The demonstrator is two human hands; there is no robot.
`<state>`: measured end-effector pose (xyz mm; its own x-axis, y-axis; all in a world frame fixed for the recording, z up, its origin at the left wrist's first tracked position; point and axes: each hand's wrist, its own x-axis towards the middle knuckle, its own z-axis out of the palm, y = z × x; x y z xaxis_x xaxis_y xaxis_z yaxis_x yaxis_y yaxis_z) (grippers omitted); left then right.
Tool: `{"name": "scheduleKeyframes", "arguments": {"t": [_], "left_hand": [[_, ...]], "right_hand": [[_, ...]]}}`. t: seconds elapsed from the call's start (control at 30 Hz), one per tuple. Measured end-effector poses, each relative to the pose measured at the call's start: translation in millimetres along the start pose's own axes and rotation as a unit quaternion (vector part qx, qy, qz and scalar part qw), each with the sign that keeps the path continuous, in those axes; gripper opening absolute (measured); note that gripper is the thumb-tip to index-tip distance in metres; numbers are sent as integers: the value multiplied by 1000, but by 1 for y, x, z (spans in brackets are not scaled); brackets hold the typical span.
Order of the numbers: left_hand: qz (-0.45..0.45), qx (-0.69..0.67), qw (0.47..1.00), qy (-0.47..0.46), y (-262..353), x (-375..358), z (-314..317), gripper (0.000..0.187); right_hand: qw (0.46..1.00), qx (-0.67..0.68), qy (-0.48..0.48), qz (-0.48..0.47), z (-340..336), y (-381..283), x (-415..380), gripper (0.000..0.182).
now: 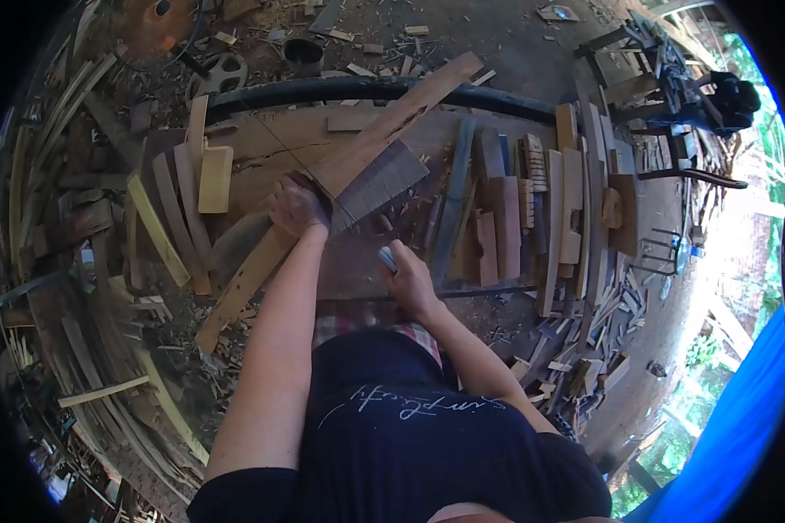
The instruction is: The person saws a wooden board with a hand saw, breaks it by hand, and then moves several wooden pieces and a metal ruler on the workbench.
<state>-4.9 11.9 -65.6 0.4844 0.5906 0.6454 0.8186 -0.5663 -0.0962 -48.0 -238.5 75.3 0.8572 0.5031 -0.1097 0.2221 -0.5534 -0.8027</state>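
A long wooden plank (399, 115) lies diagonally across the workbench, its near end (235, 301) reaching past the front edge. My left hand (298, 207) is closed on it near the middle, fingers curled over its side. A thin dark straight line crosses the bench top and ends by these fingers. Just right of the hand, a grey-brown wedge-shaped board (382, 185) lies against the plank. My right hand (407, 277) is closed around a small pale blue object (387, 258), mostly hidden in the fist, near the bench's front edge. What kind of object it is, I cannot tell.
Several wood pieces stand on the bench's right side, among them a notched block (532, 164). Cut boards (215, 179) lie at the left. A dark bar (340, 88) runs along the back edge. Offcuts (584, 375) litter the floor; a bucket (303, 54) stands behind the bench.
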Motion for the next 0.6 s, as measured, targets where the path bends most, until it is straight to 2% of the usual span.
{"name": "scheduleKeyframes", "arguments": {"t": [0.03, 0.1, 0.13, 0.2, 0.27, 0.3, 0.4, 0.47, 0.6], "left_hand": [[5, 1, 1000, 1, -4, -12, 27, 10], [62, 67, 989, -119, -15, -54, 98, 8], [61, 68, 988, -125, -5, -42, 41, 8], [-93, -108, 953, -267, 7, 29, -35, 9], [-80, -73, 960, -260, 5, 9, -10, 10], [-57, -46, 966, -247, 3, 2, -3, 11], [-88, -90, 959, -255, 9, 35, -49, 11], [-84, -78, 964, -241, 6, 29, -43, 10], [-87, -91, 970, -206, 8, 27, -39, 8]], "right_hand": [[1000, -1, 1, 0, -1, -2, -2, 22], [1000, -24, 6, 15, -12, 9, -28, 22], [999, -15, 4, 28, -23, 19, -55, 21], [997, -26, -13, 72, -45, 37, -110, 19], [993, -41, -34, 102, -51, 37, -119, 18], [996, -25, -16, 79, -46, 27, -104, 19], [999, -18, -9, 32, -12, 9, -21, 22], [999, 13, 28, -22, 14, -9, 29, 24], [1000, -1, 13, -15, -3, -4, -2, 22]]}}
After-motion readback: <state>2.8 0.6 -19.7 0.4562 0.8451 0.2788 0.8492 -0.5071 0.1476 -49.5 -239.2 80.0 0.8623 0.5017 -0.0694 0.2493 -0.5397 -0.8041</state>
